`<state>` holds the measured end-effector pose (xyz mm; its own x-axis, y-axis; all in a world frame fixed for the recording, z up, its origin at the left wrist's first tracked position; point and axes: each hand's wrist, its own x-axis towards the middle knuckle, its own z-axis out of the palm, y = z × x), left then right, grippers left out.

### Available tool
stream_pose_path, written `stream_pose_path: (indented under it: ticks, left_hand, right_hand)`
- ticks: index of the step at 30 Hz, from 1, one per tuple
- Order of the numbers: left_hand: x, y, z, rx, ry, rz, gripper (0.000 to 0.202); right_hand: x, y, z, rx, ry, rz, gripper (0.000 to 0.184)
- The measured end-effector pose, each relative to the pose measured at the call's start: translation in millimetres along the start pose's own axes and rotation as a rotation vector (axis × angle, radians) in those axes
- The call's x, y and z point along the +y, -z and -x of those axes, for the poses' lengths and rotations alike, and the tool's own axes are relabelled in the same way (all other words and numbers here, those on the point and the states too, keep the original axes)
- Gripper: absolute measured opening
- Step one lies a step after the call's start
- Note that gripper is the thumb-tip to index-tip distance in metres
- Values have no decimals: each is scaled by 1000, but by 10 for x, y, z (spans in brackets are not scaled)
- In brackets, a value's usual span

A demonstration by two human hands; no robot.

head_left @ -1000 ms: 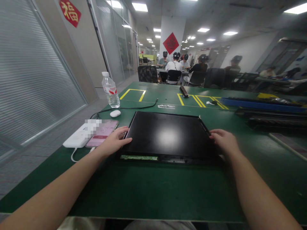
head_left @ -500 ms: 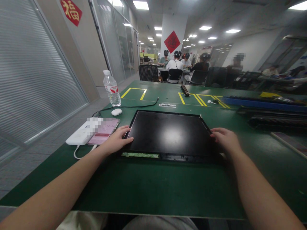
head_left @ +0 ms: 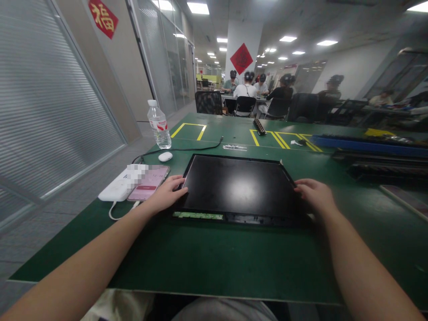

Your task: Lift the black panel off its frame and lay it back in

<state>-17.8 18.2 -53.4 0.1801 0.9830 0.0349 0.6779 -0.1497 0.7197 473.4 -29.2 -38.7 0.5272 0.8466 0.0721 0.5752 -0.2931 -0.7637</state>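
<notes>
A black display panel (head_left: 234, 185) lies on the green table in front of me, its glossy face upward with a lamp's glare on it. Along its near edge runs a strip with a green circuit board (head_left: 198, 216) at the left. My left hand (head_left: 169, 192) grips the panel's left edge, thumb over the rim and fingers along the side. At the right edge, my right hand (head_left: 314, 194) is closed on the frame, its fingertips partly hidden behind the rim. A small light tab (head_left: 281, 162) sticks up at the far right corner.
Left of the panel lie a pink-screened phone (head_left: 147, 185), a white power bank (head_left: 117, 185), a white earbud case (head_left: 165, 157) and a water bottle (head_left: 159, 125). Long dark strips and a blue tray (head_left: 361, 143) lie at right. Several people sit at tables beyond.
The whole view has shifted slightly, with things appearing a little further right. Both hands keep their places on the panel's edges.
</notes>
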Motion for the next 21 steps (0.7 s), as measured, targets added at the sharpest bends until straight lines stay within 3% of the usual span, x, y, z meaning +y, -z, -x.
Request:
stream_pose_path:
  ticks: [12, 21]
  left_hand:
    - [67, 9, -40, 103, 46, 129, 33]
    - [134, 35, -6, 48, 151, 374, 49]
  right_hand:
    - [32, -14, -40, -2, 19, 29, 34]
    - [10, -3, -29, 3, 12, 70, 33]
